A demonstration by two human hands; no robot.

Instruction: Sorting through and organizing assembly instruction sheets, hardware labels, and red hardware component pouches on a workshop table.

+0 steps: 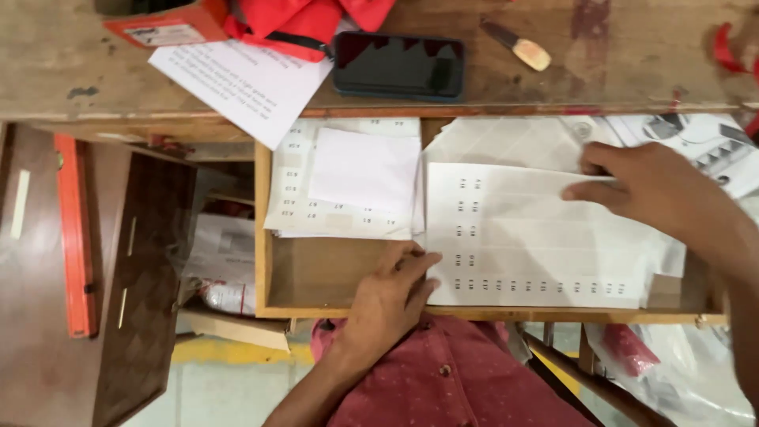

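Closest to me is my red shirt [451, 379], at the drawer's near edge. Starting from the left, I see a dark wooden panel [146, 285] standing beside the open wooden drawer [262, 237], with an orange strip [75, 237] further left. On the desk top [632, 55] above the drawer lie a printed sheet [237, 79], some red cloth [304, 20], a black phone [398, 66] and a small brush [518, 46].

In the drawer's left half a stack of marked paper sheets [288, 190] rests against the far edge, with a blank white slip [364, 170] on top. My left hand [387, 296] lies flat and open at the drawer's near edge, fingertips touching the left edge of the large folded sheet [522, 237]; it grips nothing. That sheet fills the drawer's right half. My right hand [652, 190] presses down on the sheet's far right corner, fingers loosely curled; whether it pinches the paper I cannot tell. Clear plastic wrapping [696, 379] shows below the drawer's right corner.
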